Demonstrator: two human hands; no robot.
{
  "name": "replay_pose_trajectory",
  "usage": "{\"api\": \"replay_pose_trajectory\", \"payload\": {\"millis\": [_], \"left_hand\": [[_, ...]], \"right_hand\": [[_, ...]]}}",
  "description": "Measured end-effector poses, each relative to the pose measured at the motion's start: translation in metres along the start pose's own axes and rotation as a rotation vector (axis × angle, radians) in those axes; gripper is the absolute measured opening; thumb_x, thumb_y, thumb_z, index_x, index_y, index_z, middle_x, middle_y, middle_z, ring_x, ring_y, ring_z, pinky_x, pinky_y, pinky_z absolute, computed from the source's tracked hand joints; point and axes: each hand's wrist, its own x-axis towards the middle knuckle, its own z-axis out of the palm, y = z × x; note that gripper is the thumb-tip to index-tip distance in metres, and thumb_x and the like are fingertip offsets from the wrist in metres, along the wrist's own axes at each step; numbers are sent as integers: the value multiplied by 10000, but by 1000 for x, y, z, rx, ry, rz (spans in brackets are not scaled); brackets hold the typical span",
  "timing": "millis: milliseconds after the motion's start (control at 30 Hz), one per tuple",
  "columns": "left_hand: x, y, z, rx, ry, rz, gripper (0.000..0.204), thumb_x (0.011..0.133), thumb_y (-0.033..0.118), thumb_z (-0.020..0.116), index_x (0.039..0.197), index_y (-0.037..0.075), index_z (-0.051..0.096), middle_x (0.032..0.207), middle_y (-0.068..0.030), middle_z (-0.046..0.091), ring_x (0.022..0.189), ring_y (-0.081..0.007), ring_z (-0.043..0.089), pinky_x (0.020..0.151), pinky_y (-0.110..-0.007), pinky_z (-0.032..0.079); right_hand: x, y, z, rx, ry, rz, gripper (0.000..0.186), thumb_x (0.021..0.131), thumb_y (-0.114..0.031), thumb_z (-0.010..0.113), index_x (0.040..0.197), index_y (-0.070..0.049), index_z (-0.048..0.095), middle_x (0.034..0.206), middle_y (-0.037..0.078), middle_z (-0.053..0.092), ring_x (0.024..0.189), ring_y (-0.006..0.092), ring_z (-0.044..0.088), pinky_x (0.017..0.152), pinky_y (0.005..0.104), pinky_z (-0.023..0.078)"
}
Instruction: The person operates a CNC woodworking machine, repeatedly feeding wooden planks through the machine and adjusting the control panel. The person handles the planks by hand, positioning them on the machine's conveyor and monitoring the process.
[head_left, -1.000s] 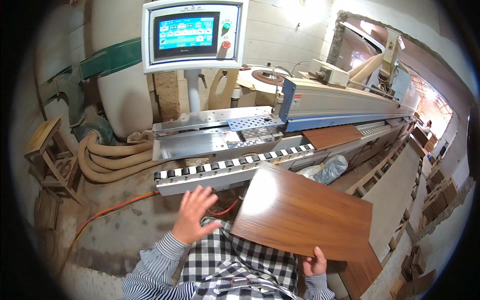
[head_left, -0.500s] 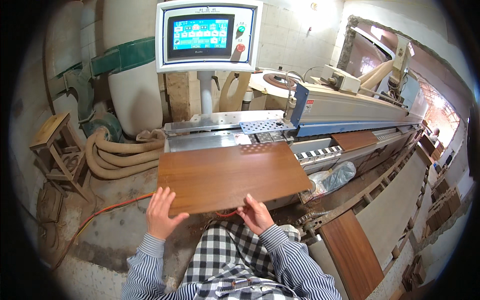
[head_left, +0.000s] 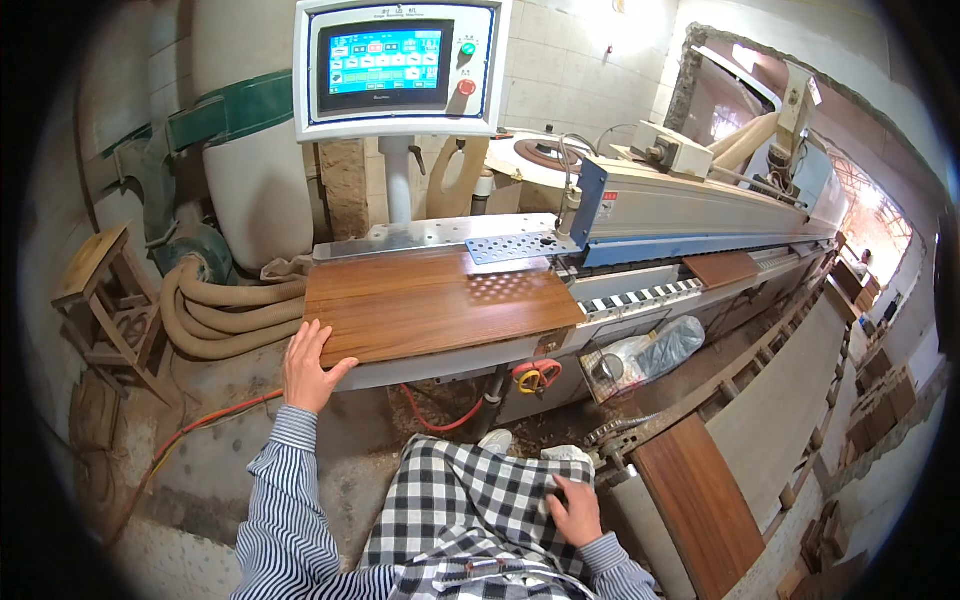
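Observation:
A brown wood-grain panel (head_left: 435, 310) lies flat on the metal infeed table of an edge-banding machine (head_left: 690, 215). Its far edge reaches under a blue perforated plate (head_left: 510, 249). At the panel's near left corner rests my left hand (head_left: 310, 368), open, the fingers stretched along the left end and the thumb out by the front edge. My right hand (head_left: 576, 512) is off the panel, low over my checked apron (head_left: 450, 510), holding nothing. Its fingers are loosely bent and apart.
A control screen (head_left: 386, 65) stands behind the table. Another brown panel (head_left: 722, 268) is further along the machine. A third panel (head_left: 697, 505) lies on the return conveyor (head_left: 775, 425) at right. Ribbed hoses (head_left: 190, 315) and a wooden stool (head_left: 105, 290) stand left.
The panel has moved away from me and down flat onto the table, its far edge now under the perforated plate. My right hand has let go of it and dropped toward my lap.

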Motion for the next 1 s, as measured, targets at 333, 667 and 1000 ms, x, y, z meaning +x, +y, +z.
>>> {"api": "replay_pose_trajectory", "payload": {"millis": [333, 667, 1000], "left_hand": [[-5, -7, -2, 32, 27, -11, 655, 780, 453, 722, 1267, 44, 565, 1399, -180, 485, 1362, -327, 366, 1137, -473, 232], [-18, -26, -7, -176, 58, -91, 544, 809, 290, 728, 1265, 46, 561, 1395, -145, 500, 1360, -325, 364, 1118, -441, 273], [-18, -31, -6, -182, 56, -89, 541, 812, 277, 727, 1272, 48, 559, 1378, -130, 517, 1350, -317, 377, 1106, -434, 291]], "right_hand": [[-36, 23, 25, -301, 162, -81, 309, 813, -212, 648, 1102, -104, 669, 1294, 112, 547, 1215, 330, 467, 1040, 496, 339], [-35, 23, 23, -280, 185, -101, 288, 793, -182, 660, 1065, -91, 677, 1266, 111, 568, 1181, 335, 489, 1017, 481, 365], [-36, 21, 21, -272, 183, -97, 300, 782, -172, 670, 1070, -89, 676, 1266, 113, 571, 1191, 337, 487, 1016, 474, 372]]}}
